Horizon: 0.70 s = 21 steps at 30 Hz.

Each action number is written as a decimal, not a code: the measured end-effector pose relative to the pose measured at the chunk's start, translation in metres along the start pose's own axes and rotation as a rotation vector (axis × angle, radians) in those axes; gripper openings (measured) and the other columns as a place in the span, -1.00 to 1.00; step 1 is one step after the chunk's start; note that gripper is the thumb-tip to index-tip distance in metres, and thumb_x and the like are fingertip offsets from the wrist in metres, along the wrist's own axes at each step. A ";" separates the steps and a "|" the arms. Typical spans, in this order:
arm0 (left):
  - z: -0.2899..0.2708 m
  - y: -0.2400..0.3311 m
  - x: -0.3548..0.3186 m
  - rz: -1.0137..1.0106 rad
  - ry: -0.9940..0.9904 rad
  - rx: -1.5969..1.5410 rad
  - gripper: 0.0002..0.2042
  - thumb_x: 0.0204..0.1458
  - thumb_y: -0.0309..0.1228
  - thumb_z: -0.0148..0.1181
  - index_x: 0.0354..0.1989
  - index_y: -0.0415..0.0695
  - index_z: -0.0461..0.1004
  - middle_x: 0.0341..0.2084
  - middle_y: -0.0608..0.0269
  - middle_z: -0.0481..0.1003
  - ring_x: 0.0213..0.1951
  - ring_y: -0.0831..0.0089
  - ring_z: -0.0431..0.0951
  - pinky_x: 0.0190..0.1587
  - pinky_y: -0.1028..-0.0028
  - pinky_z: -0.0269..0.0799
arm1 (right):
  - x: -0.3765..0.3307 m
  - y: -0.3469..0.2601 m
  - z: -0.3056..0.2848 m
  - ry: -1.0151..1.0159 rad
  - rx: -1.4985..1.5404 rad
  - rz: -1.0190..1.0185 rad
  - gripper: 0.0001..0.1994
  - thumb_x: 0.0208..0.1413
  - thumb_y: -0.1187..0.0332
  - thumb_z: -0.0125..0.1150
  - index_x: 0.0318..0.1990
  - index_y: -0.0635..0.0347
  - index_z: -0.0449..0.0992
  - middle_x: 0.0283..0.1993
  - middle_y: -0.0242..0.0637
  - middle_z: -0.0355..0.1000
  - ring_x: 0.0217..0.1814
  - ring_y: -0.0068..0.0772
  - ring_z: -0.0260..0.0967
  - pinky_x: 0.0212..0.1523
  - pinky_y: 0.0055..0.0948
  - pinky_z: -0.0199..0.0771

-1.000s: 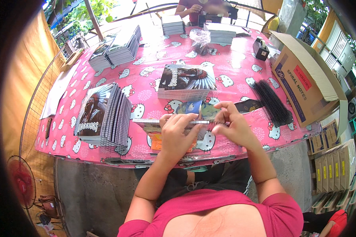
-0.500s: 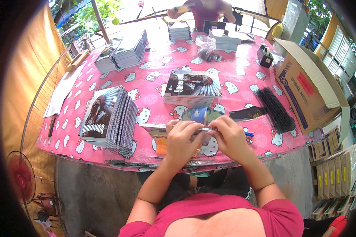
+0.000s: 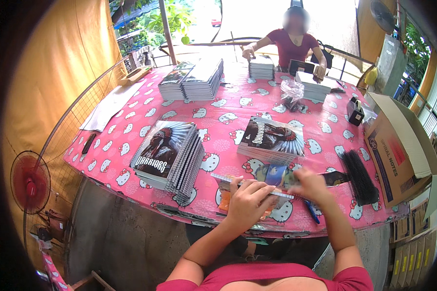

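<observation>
Left hand (image 3: 251, 201) curled firmly over notebook (image 3: 222, 178) tipped on edge beneath — prob. to steady it; right hand (image 3: 310, 185) blurred near its end, can't tell opening/grip; black coils (image 3: 359, 177) farther R.

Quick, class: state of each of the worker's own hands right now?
Left hand: closed on a notebook.
Right hand: blurred, near the notebook's right end; whether open, closed or holding anything cannot be told.
</observation>
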<state>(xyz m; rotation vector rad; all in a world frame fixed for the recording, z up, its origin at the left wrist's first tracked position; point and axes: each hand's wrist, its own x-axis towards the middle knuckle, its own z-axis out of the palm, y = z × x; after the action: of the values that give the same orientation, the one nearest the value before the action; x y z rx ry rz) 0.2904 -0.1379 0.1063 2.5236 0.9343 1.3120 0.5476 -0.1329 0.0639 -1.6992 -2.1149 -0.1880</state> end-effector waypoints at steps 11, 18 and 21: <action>0.012 -0.015 0.000 0.005 0.098 -0.117 -0.75 -0.26 -0.28 0.42 -0.40 -0.09 0.56 -0.46 0.31 0.55 -0.31 0.38 0.52 -0.04 0.30 0.25 | -0.002 -0.001 -0.010 0.061 1.297 0.112 -0.76 -0.11 0.39 0.36 -0.28 0.24 0.47 -0.33 -0.28 0.52 -0.32 -0.38 0.46 -0.27 -0.33 0.47; 0.010 -0.016 -0.002 -0.031 0.016 -0.127 -0.72 -0.30 -0.23 0.46 -0.41 -0.06 0.58 -0.39 0.33 0.57 -0.23 0.39 0.53 0.12 0.20 0.16 | 0.015 0.001 -0.029 -0.250 1.575 -0.165 -0.70 -0.08 0.39 0.38 -0.15 0.26 0.53 -0.16 -0.25 0.53 -0.16 -0.42 0.46 0.05 -0.33 0.39; 0.001 -0.014 0.003 -0.142 0.009 0.022 -0.70 -0.32 -0.18 0.47 -0.41 -0.02 0.60 -0.28 0.35 0.57 -0.07 0.40 0.49 0.25 -0.02 -0.14 | 0.028 0.003 -0.027 -0.189 1.119 0.003 -0.66 -0.06 0.36 0.37 -0.11 0.27 0.53 -0.16 -0.28 0.53 -0.14 -0.37 0.47 0.09 -0.30 0.36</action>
<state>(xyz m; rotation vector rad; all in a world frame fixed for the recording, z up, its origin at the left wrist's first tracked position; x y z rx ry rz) 0.2858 -0.1253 0.1019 2.4187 1.1132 1.2788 0.5523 -0.1169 0.0985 -1.0251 -1.7323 0.9990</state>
